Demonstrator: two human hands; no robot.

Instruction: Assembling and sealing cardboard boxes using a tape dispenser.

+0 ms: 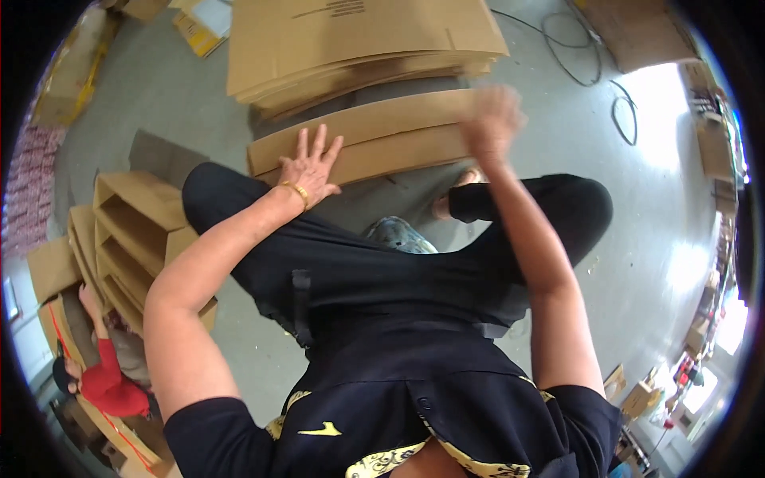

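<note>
We look down at our two bare hands on a long flat folded brown cardboard sheet [374, 143] lying on the grey concrete floor [653, 199] before our knees. Our left hand [311, 169] lies flat, fingers spread, grip released. Our right hand [492, 119] is blurred; we cannot tell its grip. A stack of flattened brown cartons [358, 48] lies just beyond.

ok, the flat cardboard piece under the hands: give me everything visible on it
The flat cardboard piece is a long, plain brown folded corrugated sheet, seemingly two layers with a seam along its length. It sits tilted across the person's knee, in front of a taller stack of flattened cartons on the grey floor. The left hand presses flat on its left end, fingers spread. The right hand, motion-blurred, is at its right end; whether it grips cannot be told. No print is visible on this piece.
</note>
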